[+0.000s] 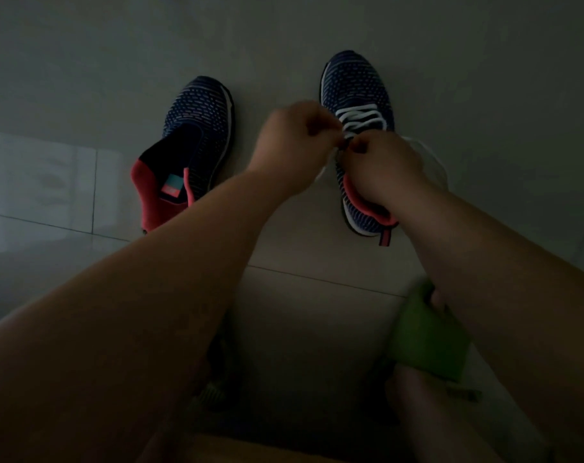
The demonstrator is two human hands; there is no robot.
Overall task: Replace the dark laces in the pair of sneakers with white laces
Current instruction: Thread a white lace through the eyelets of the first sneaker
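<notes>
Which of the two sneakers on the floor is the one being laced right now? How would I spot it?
On the pale tiled floor stand two dark blue knit sneakers with coral-red heel linings. Take the right-hand sneaker, under both hands. Only it has white laces crossing its front; the left-hand sneaker shows none.

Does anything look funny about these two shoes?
Yes. The left sneaker shows no laces at all, while the right sneaker has white laces partway up. Both hands, left hand and right hand, work at it.
</notes>
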